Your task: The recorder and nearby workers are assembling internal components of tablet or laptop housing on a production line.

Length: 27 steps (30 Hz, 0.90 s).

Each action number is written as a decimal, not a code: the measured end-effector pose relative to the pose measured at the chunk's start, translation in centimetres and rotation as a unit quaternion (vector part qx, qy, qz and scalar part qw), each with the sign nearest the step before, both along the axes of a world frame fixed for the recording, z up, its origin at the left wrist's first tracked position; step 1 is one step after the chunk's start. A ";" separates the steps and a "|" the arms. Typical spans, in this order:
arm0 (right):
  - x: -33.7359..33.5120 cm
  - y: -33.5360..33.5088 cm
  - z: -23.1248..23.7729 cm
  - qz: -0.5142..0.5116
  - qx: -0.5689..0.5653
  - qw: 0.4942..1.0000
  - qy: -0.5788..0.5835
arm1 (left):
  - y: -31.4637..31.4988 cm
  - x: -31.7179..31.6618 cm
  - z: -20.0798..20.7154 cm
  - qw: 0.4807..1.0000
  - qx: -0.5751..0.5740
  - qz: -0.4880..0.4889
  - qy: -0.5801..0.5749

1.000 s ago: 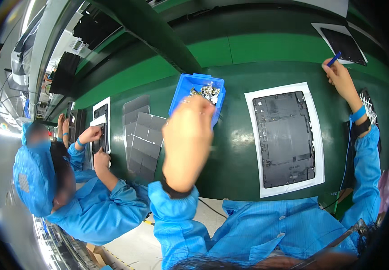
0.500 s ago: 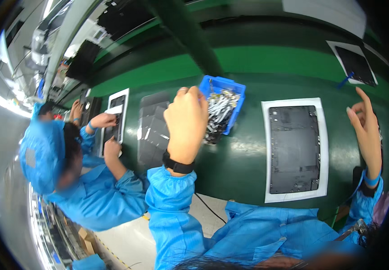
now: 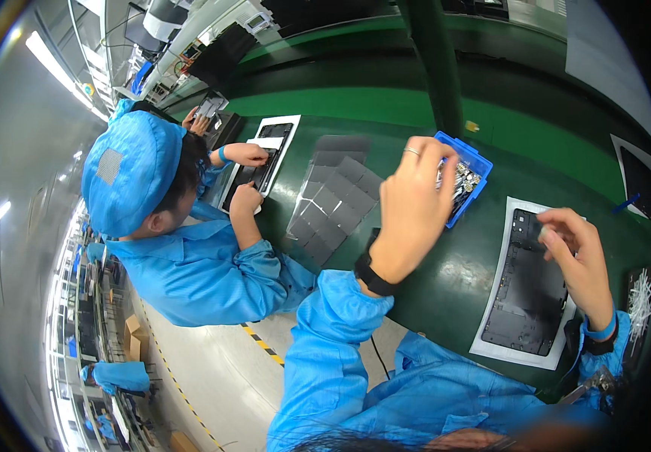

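Observation:
My left hand (image 3: 414, 207) is raised in front of a blue plastic bin (image 3: 470, 151) full of small metallic parts (image 3: 462, 181). Its fingers are bent together, and anything they pinch is hidden. A dark wristband (image 3: 374, 267) circles that wrist. My right hand (image 3: 582, 264) hovers over the upper right part of a flat black panel (image 3: 523, 294), with thumb and forefinger bent and slightly apart. Nothing shows clearly between them. The panel lies on a white sheet (image 3: 503, 348).
Overlapping dark grey sheets (image 3: 340, 200) lie on the green table (image 3: 450, 264) left of the bin. At the left, a co-worker in blue (image 3: 212, 264) handles another black panel (image 3: 265, 177). White strips (image 3: 640, 305) sit at the far right, below a blue pen (image 3: 627, 202).
The view has swung left, so the bench items appear farther right. My right hand has come over the black panel, its forefinger now bent. My left hand stays raised by the bin.

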State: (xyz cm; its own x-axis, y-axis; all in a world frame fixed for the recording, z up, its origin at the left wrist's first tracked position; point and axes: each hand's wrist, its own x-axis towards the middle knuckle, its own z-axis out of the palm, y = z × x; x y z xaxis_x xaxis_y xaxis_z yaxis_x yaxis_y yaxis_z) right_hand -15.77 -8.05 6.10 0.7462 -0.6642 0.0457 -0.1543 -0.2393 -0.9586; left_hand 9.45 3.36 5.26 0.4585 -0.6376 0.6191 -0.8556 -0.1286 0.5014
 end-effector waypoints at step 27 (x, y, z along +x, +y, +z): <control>2.1 1.4 -1.2 0.065 0.111 0.977 -0.170 | -1.1 -7.0 -0.1 0.796 -0.064 -0.333 0.501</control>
State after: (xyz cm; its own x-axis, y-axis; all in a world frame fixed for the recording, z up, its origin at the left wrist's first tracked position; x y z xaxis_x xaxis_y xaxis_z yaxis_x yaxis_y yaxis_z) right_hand -13.72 -6.63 4.88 0.7913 -0.5867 0.1721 0.2008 -0.0165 -0.9795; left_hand 2.47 2.26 5.15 0.3504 -0.9069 0.2342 0.1253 0.2932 0.9478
